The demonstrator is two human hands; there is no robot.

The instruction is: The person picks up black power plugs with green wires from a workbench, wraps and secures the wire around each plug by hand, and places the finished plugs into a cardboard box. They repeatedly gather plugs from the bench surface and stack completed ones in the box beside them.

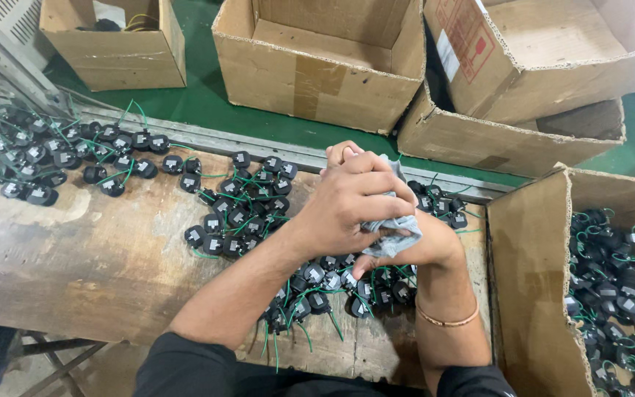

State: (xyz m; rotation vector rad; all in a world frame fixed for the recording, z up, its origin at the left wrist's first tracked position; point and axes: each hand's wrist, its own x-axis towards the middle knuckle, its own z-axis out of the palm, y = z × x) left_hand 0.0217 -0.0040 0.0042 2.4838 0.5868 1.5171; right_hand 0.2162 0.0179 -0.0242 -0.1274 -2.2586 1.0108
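We stand over a worn wooden counter [97,257] with a metal rail along its far edge, and beyond that a green floor [207,95] carries four open cardboard boxes. The box at our right [531,294] stands against the counter's end and is filled with small black parts with green wires [611,287]. More of the same black parts [244,209] lie spread in heaps across the counter, one heap at the far left [38,158], one in the middle, and one just under our wrists [332,290].

Above that near heap our two hands meet. Our left hand [350,206] is curled over the top, fingers folded down onto a small grey cloth [395,228]. Our right hand [413,246] lies beneath it, palm up, closed on the same cloth from below; a thin bangle [446,321] rings that wrist. The cloth is bunched between both hands, held clear of the counter, with only its crumpled edge showing.
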